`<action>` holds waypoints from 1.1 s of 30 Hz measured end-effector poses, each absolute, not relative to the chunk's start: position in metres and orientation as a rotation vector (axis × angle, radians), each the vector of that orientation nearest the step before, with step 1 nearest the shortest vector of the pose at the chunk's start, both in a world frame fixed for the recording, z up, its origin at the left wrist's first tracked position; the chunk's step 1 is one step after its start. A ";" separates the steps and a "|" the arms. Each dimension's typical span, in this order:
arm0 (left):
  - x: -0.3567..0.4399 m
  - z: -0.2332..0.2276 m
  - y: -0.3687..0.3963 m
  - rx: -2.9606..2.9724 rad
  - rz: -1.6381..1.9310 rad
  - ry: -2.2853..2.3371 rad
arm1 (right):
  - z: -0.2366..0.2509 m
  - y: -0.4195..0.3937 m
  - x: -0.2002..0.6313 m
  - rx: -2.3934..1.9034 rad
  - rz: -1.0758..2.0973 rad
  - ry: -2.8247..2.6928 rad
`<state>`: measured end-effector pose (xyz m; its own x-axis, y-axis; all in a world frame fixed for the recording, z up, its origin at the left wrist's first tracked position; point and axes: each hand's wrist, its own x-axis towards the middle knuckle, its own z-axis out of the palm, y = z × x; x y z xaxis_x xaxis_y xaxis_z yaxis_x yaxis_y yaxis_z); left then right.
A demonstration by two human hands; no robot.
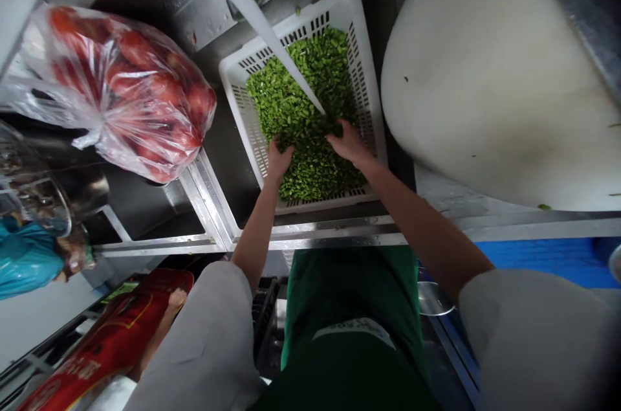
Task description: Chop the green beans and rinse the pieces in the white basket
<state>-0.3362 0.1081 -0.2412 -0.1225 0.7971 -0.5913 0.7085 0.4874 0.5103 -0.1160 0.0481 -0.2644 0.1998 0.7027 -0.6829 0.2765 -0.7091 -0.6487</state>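
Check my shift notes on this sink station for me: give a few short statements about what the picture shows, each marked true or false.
1. Both hands, the left hand and the right hand, are in the chopped green vegetable pieces. True.
2. The greens lie in a round steel bowl. False: they lie in a white perforated plastic basket set in the sink.
3. A stream of water falls onto the greens. True.
4. The clear plastic bag of red tomatoes sits on the right of the basket. False: it sits on the left.
5. The large pale round chopping board is covered with sliced tomatoes. False: only a few small green scraps show on it.
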 end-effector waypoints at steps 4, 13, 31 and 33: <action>-0.351 -0.241 0.057 0.932 -0.060 1.911 | -0.274 0.001 -0.124 -2.223 1.656 -0.832; -0.335 -0.239 0.040 1.295 0.040 1.959 | -0.268 0.019 -0.128 -2.217 1.712 -0.753; -0.318 -0.221 0.048 1.635 -0.033 1.806 | -0.273 0.013 -0.125 -2.226 1.679 -0.908; -0.321 -0.214 0.050 1.565 0.082 1.820 | -0.271 0.009 -0.120 -2.235 1.656 -0.964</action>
